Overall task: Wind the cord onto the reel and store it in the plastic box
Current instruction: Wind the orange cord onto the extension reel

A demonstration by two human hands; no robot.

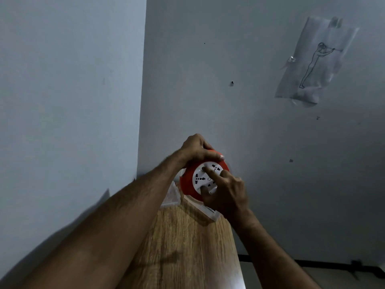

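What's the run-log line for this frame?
left hand: gripping reel rim | right hand: fingers on white face | box: beneath reel | cord: unseen

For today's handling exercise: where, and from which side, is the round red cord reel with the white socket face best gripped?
Grip the round red cord reel by its curved red rim, from the far left side, as the left hand does. The rim gives fingers purchase and leaves the white socket face free to turn.

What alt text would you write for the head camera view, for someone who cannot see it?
Two bare hands hold a round red cord reel with a white socket face over a wooden table in a wall corner. The left hand grips its top edge; the right hand presses fingers on the face. Clear plastic box parts lie beneath, and a line drawing is taped to the wall.
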